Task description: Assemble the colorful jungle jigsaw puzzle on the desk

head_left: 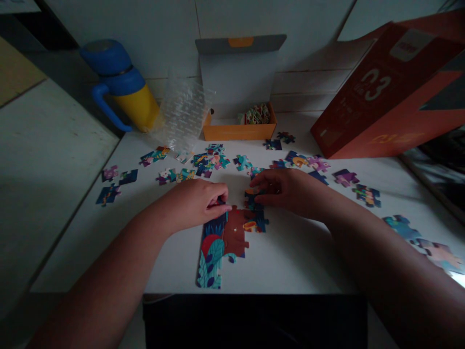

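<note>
A partly joined jigsaw (234,232) with a brown figure, teal leaves and a red patch lies on the white table near its front edge. My left hand (203,201) is closed at the jigsaw's upper left, thumb and fingers pinched around a dark puzzle piece (220,200) that mostly hides behind them. Just above the jigsaw's upper right, my right hand (286,190) curls its fingers and thumb on a dark blue puzzle piece with an orange patch (250,196). That piece sits close against the jigsaw; whether it is joined I cannot tell.
Loose puzzle pieces (241,162) are scattered behind and to both sides of my hands. An open orange box (240,132) stands at the back, beside a clear plastic bag (185,111) and a blue and yellow jug (136,104). A large red box (378,97) leans at the right.
</note>
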Tool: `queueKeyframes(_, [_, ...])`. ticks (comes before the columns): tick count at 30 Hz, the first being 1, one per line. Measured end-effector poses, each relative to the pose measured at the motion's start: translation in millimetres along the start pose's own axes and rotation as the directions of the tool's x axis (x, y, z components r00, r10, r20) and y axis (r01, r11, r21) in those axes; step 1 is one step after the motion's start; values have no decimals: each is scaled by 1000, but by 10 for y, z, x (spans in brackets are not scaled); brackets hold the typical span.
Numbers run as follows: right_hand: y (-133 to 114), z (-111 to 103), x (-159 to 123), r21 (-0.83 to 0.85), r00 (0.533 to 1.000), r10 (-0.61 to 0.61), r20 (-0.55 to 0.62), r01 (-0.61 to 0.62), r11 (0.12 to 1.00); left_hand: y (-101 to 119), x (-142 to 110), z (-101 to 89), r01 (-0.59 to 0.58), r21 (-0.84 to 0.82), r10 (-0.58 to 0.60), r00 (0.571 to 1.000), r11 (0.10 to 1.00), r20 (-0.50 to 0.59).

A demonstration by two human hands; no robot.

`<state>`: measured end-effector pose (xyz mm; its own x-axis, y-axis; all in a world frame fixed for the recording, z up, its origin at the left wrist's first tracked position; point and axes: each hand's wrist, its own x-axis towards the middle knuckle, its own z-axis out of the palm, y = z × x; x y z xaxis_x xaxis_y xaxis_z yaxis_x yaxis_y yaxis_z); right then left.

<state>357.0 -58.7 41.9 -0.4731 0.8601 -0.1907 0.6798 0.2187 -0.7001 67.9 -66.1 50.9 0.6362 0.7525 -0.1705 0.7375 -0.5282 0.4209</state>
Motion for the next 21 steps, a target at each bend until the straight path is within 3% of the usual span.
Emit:
queueKeyframes(7, [-84,5,-8,-157,1000,3,5,-2,988,2,3,1,2,0,-2,1000,1000,1])
queueKeyframes(21, [-12,76,-14,-234,994,-106,-8,101,967,12,-11,-17,6,0,-6,1000,1000,10])
